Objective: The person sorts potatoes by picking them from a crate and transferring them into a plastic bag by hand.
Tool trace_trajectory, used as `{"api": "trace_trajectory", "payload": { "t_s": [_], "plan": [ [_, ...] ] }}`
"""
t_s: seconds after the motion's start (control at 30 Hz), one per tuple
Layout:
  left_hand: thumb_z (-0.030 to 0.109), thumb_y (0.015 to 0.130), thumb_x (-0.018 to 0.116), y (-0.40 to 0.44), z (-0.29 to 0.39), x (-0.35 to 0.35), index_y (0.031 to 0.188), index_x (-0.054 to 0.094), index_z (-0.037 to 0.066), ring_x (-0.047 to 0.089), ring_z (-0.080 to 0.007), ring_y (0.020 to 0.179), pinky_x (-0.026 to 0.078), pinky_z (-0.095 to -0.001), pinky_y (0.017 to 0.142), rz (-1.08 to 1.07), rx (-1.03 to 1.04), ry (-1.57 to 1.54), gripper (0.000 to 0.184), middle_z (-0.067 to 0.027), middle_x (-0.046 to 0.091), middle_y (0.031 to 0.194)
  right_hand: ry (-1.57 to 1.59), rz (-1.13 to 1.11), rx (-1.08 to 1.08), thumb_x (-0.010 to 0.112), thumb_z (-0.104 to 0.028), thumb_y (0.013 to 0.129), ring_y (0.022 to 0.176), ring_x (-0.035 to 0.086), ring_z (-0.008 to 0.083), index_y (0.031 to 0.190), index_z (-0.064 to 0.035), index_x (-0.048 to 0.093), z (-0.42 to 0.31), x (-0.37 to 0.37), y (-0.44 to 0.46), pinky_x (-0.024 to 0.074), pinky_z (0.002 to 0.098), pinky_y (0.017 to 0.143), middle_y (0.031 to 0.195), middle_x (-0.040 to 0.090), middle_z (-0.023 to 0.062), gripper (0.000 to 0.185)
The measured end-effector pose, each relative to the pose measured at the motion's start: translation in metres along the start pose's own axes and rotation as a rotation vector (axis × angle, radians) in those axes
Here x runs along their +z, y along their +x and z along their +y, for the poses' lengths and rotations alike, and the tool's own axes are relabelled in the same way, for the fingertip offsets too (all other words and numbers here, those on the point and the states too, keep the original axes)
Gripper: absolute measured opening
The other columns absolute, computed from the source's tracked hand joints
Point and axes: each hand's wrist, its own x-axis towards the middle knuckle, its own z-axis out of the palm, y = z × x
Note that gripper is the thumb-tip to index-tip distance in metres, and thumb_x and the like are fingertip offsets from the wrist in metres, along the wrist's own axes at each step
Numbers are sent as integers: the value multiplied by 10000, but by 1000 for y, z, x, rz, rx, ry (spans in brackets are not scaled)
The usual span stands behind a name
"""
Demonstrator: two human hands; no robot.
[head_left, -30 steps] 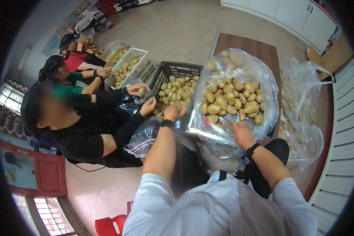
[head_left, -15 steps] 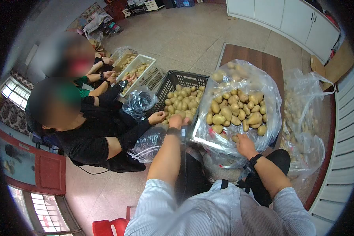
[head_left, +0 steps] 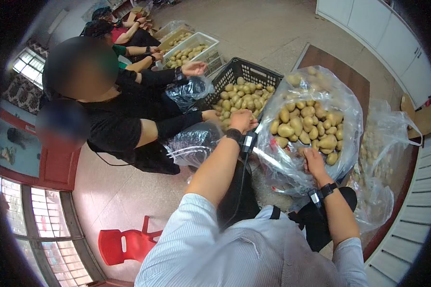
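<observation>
My left hand (head_left: 243,120) is over the near right corner of a black plastic crate (head_left: 235,70) holding many potatoes (head_left: 244,99). Its fingers are curled closed; whatever is in them is hidden. At the near side of a clear plastic bag (head_left: 352,95), my right hand (head_left: 314,161) has its fingers bent together in front of the potatoes (head_left: 307,123) in the bag. I cannot make out what it holds. Both wrists wear black bands with small devices.
To my left, a co-worker in black reaches one hand (head_left: 210,115) to the crate; another hand (head_left: 194,68) is raised beyond it. White crates (head_left: 214,46) of potatoes stand farther off. A filled plastic bag (head_left: 380,126) lies right. A red chair (head_left: 111,247) stands behind left.
The view has turned, shifting the crate and bag rightward in the picture. A potato seen in my right hand earlier no longer shows clearly. The co-worker's far arm now reaches out.
</observation>
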Motion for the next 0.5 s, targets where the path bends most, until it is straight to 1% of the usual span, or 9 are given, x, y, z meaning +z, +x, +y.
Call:
{"api": "trace_trajectory", "payload": {
  "t_s": [0.03, 0.07, 0.13, 0.17, 0.2, 0.27, 0.3, 0.47, 0.5],
  "plan": [
    [166, 883, 534, -15, 10, 8, 1117, 547, 31, 639, -228, 771, 589, -339, 626, -89, -44, 35, 271, -94, 564, 928, 54, 23, -7, 471, -381, 966, 462, 406, 79, 974, -88, 569, -11, 3, -4, 330, 234, 404, 589, 416, -37, 309],
    [163, 879, 549, -15, 11, 14, 1088, 555, 37, 635, -235, 776, 578, -353, 616, -126, -112, 61, 245, -86, 556, 917, 49, 49, 0, 471, -381, 966, 462, 406, 79, 974, -88, 569, -24, 3, -6, 330, 234, 404, 589, 416, -37, 309],
    [170, 883, 558, -30, 20, 23, 1099, 538, 36, 631, -235, 777, 568, -360, 620, -220, -127, 162, 254, -79, 545, 934, 303, -45, 112, 482, -392, 960, 457, 365, 71, 941, -116, 530, -45, 10, -7, 301, 228, 402, 585, 377, -53, 281],
    [188, 886, 576, -19, 8, 22, 1118, 515, 32, 629, -231, 778, 559, -364, 629, -309, -147, 161, 286, -72, 538, 963, 353, -77, 102, 485, -399, 958, 458, 352, 67, 930, -123, 512, -50, 13, -6, 291, 229, 405, 584, 361, -57, 279],
    [188, 886, 576, -21, 7, 26, 1118, 515, 32, 629, -231, 778, 559, -364, 629, -327, -160, 166, 286, -72, 538, 963, 405, -112, 88, 488, -406, 956, 460, 339, 63, 919, -130, 495, -55, 16, -4, 281, 229, 407, 582, 345, -61, 279],
    [204, 889, 588, -26, 8, 32, 1138, 502, 29, 630, -231, 788, 562, -363, 639, -466, -206, 247, 316, -69, 545, 979, 394, -108, 110, 486, -414, 956, 461, 334, 63, 919, -123, 504, -72, 25, -6, 279, 232, 410, 584, 364, -57, 294],
    [276, 917, 585, -26, 8, 34, 1223, 439, 60, 607, -287, 929, 548, -394, 707, -525, -236, 286, 401, -109, 520, 1125, 379, -124, 126, 483, -422, 956, 462, 330, 64, 918, -117, 513, -78, 29, -6, 278, 234, 412, 585, 383, -54, 309],
    [281, 888, 640, -56, 18, 51, 1244, 440, 40, 622, -284, 905, 555, -363, 679, -680, -307, 296, 474, -126, 537, 1160, 414, -236, 57, 449, -453, 963, 463, 359, 79, 903, -84, 550, -77, 45, 10, 305, 238, 430, 589, 459, -26, 387],
    [276, 881, 652, -60, 19, 54, 1245, 447, 33, 629, -274, 903, 557, -347, 665, -714, -315, 326, 484, -129, 557, 1154, 395, -233, 59, 429, -457, 970, 466, 347, 81, 979, -69, 559, -82, 49, 9, 296, 243, 432, 584, 432, -34, 409]
  ]
}}
